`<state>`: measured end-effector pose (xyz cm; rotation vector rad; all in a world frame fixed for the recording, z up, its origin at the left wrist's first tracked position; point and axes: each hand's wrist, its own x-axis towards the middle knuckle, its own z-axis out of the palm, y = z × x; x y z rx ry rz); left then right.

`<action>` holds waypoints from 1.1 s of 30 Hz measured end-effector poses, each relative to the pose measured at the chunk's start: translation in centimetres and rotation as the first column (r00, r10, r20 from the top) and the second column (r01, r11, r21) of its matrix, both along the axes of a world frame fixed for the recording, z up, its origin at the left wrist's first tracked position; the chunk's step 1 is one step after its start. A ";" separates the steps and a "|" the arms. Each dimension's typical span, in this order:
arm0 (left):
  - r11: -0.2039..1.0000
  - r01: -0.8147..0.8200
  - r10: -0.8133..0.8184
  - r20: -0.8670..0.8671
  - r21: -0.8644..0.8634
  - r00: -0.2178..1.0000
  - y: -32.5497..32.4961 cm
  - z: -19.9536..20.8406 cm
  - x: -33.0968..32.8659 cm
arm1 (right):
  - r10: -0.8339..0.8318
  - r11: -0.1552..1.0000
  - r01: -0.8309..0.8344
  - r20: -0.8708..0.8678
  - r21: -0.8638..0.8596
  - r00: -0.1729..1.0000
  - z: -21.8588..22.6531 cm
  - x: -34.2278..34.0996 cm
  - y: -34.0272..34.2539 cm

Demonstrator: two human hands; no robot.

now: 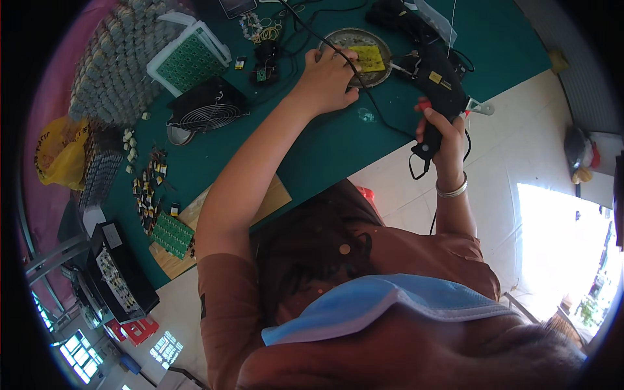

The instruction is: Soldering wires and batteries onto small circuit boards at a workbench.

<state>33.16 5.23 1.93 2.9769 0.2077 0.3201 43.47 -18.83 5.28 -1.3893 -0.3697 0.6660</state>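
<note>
While gripping glue gun (437, 84), right hand (442, 130) raised, wrist bent.

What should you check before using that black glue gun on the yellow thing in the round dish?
1. Right hand grips the black glue gun firmly: ok.
2. Left hand steadies the round metal dish: ok.
3. Yellow sponge pad sits inside the dish: ok.
4. Black cable clear of the work: not ok, it crosses the dish under the left hand.
5. Nozzle tip hot and loaded: cannot tell.
</note>
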 end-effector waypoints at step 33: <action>0.744 -0.637 0.636 -0.079 -0.201 0.768 0.2 2.0 -33.9 | 0.642 0.740 -0.566 -0.133 0.364 0.755 -4.4 -17.6 8.5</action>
